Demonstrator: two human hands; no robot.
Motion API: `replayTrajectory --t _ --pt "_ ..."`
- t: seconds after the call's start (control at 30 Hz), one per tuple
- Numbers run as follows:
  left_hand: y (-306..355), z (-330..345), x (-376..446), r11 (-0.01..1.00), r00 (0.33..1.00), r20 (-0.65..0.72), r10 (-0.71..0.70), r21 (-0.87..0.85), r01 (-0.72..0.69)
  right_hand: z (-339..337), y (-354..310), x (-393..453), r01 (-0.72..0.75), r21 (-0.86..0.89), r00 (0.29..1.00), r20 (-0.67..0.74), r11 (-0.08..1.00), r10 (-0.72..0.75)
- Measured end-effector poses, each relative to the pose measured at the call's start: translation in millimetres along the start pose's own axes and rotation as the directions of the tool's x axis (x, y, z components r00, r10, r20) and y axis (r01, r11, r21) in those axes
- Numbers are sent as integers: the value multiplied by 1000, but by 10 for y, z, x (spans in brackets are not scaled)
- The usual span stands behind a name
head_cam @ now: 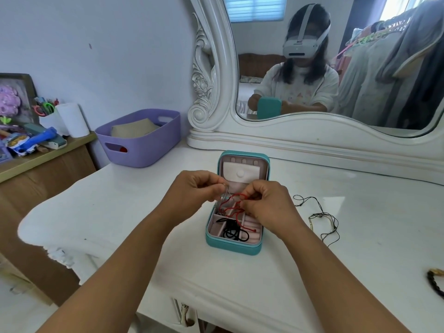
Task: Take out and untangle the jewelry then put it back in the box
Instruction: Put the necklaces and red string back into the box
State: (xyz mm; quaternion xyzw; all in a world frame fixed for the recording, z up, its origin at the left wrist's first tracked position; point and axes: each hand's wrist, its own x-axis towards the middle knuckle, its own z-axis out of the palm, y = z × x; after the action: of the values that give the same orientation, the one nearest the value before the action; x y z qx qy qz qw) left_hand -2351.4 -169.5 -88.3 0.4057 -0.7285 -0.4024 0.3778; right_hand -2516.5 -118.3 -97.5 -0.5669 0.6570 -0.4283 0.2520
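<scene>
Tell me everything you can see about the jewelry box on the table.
The jewelry box is small, teal outside and pale pink inside, standing open on the white table before the mirror. Its raised lid has a snap pocket. Divided compartments hold black cord; a red string and silvery chain rise from it, pinched by the left hand and right hand.

At centre frame, a left hand [192, 188] and right hand [266, 203] are pinching a tangled red cord [231, 207] and silver chain [224, 199] above an open teal jewelry box [234, 246].
</scene>
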Motion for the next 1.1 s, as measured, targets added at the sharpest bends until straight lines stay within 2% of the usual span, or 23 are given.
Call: replayTrajectory --t 0.1,0.2,0.3,0.4,0.5,0.6,0.7,0.77,0.97,1.1 --pt "-54 45 -17 993 995 68 -73 97 67 -15 -8 -8 2 -9 1000 8 1000 -2" --pt "-150 65 -38 971 995 -21 -99 216 101 -20 -10 -13 -1 -38 1000 24 999 2" --pt "-164 90 -66 980 996 -49 -80 178 87 -12 -34 -12 38 -116 999 29 992 -35" --pt "-137 142 -98 980 998 65 -2 201 -11 1 -77 -3 94 -212 994 77 973 -80" --pt "-125 170 -102 982 983 176 -49 189 15 44 -112 -1 136 -297 983 158 945 -91" --pt "-131 166 -86 983 984 165 -66 182 35 86 -128 10 198 -361 968 217 911 -124" --pt "-121 181 -101 978 988 140 -72 203 43 80 -127 36 204 -405 971 198 891 -133" --pt "-106 212 -106 972 990 113 -81 231 53 34 -134 43 182 -366 971 215 912 -108" --pt "-17 272 -58 959 991 96 -89 277 59 -235 -96 58 71 -82 931 362 994 -36" --pt "17 331 -41 958 988 152 -29 286 -16 -398 -67 -6 122 -187 928 369 975 -45"
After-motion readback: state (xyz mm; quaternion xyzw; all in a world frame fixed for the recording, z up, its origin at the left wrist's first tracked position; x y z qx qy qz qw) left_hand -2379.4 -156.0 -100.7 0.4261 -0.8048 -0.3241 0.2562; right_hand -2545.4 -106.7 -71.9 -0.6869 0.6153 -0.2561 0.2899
